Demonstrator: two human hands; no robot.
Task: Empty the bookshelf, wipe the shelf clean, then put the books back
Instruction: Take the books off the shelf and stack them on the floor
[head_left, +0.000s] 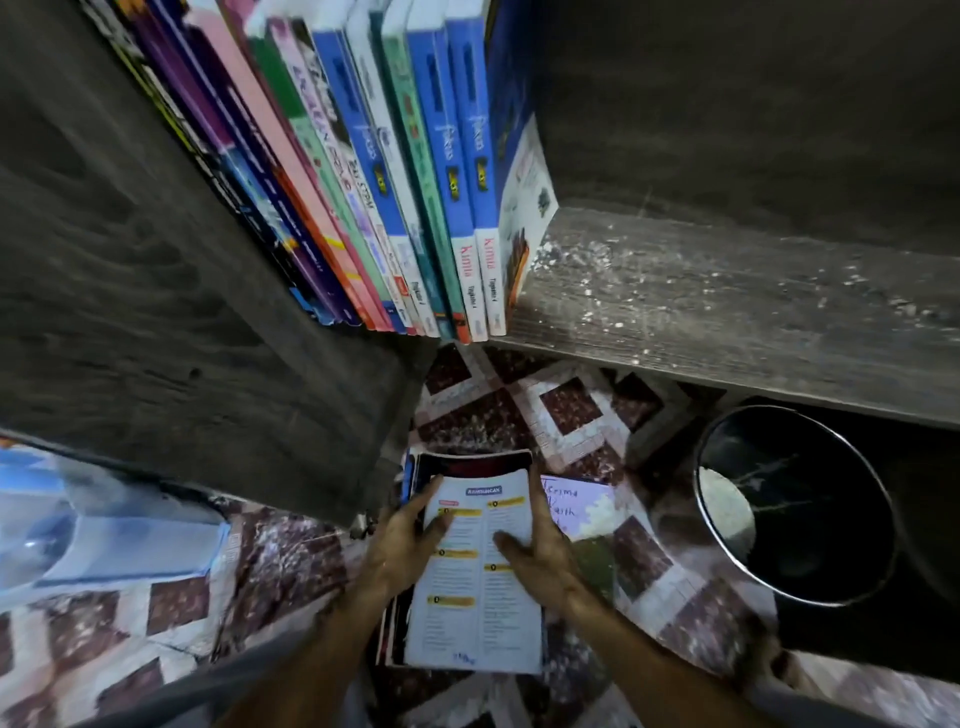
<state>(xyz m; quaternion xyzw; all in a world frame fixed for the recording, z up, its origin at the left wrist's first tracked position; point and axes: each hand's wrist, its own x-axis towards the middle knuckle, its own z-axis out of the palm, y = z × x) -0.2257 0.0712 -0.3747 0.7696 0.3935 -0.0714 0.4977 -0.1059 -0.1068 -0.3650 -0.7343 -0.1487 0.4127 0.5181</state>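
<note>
**A:** Head view: how many hands, and what do they hold?

**B:** Two. The left hand (410, 540) and the right hand (543, 553) share one white book (472, 587). The left hand clasps its left edge and the right hand its right edge, and each lays a thumb on the printed cover.

**A:** What lies under that book?

**B:** A stack (470, 462) on the patterned floor (519, 410), directly beneath both hands. One dark red cover shows past the fingertips. I cannot count the books below it.

**A:** And the books not yet taken down?

**B:** One row of books (395, 171) stands well above the hands, leaning left. Three have blue spines, and two of those have white feet with red lettering. The thin spines on the left are too blurred for a full count.

**A:** The shelf itself?

**B:** The shelf (727, 296) runs up and to the right of the right hand. Its bare part is speckled with pale dust.

**A:** Anything else nearby?

**B:** One black bin (831, 530) stands to the right of the right hand. One handwritten sheet (576, 501) lies just beside that hand's fingers.
</note>
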